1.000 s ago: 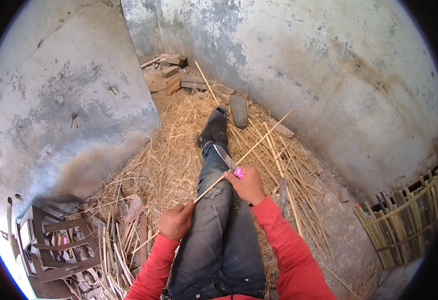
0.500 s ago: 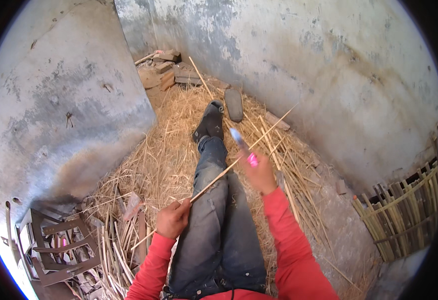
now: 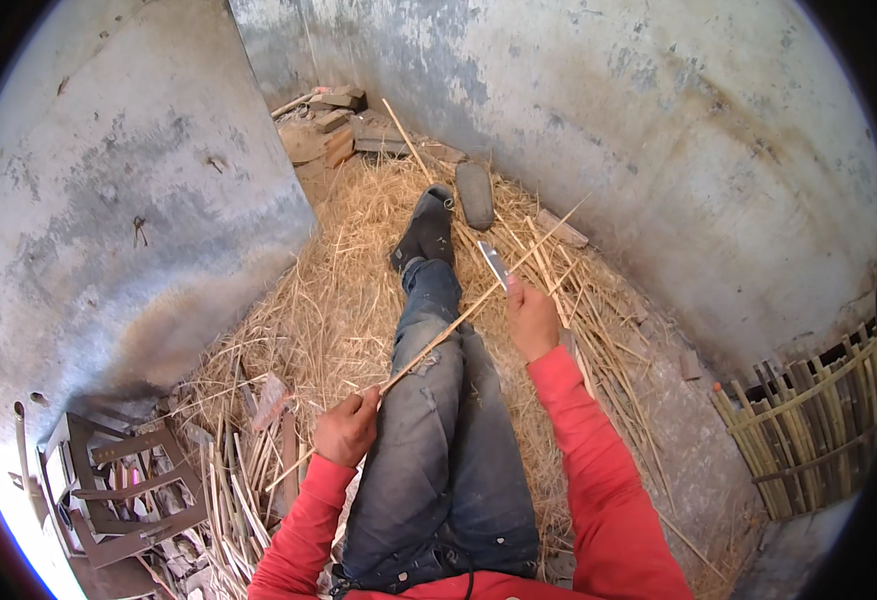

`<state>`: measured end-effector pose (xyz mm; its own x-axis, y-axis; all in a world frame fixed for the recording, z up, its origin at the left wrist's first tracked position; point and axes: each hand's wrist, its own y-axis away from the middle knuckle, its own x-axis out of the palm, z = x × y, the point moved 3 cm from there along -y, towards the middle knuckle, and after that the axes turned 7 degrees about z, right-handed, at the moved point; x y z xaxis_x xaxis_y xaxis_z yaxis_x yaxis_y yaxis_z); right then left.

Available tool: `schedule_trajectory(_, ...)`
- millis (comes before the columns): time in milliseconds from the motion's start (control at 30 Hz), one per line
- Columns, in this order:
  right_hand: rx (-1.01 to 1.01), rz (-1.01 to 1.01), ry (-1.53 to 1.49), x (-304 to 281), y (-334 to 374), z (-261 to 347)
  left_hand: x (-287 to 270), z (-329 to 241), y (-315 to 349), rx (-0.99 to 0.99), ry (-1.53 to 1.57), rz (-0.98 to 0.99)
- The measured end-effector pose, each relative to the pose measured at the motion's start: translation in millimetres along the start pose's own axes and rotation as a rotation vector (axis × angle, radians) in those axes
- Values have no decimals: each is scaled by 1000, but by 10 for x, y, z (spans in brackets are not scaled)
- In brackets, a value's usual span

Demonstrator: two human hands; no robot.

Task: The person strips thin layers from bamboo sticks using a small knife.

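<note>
Soft, fairly bright light spreads evenly over the straw [image 3: 343, 290] and the right wall [image 3: 638, 150]. The lower left edge is blown out to white, perhaps from daylight entering there, and a bluish sheen lies low on the left wall [image 3: 158, 150]. Dark shadow gathers behind the brown frame [image 3: 118, 451]. The knife [image 3: 493, 264] shows a pale gleam. Fisheye distortion bows the fence [image 3: 808, 430], and a purple-blue fringe borders the black corners. Fine straw detail looks slightly soft.
</note>
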<state>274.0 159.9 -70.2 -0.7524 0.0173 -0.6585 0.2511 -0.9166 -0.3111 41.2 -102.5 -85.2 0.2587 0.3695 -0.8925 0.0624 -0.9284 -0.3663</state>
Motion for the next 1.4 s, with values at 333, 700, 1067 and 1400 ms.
schedule_trajectory(333,-64,227,-160,137,614,416,49,-73,55,-55,198,13)
schedule_trajectory(700,53,24,-122,-226,-49,50,-20,-91,-21,-56,336,1)
schedule_trajectory(1067,-88,167,-137,73,347,338,-10,-133,-84,-93,374,7)
schedule_trajectory(1400,50,274,-400,-32,385,407,-49,-71,-48,-102,224,1)
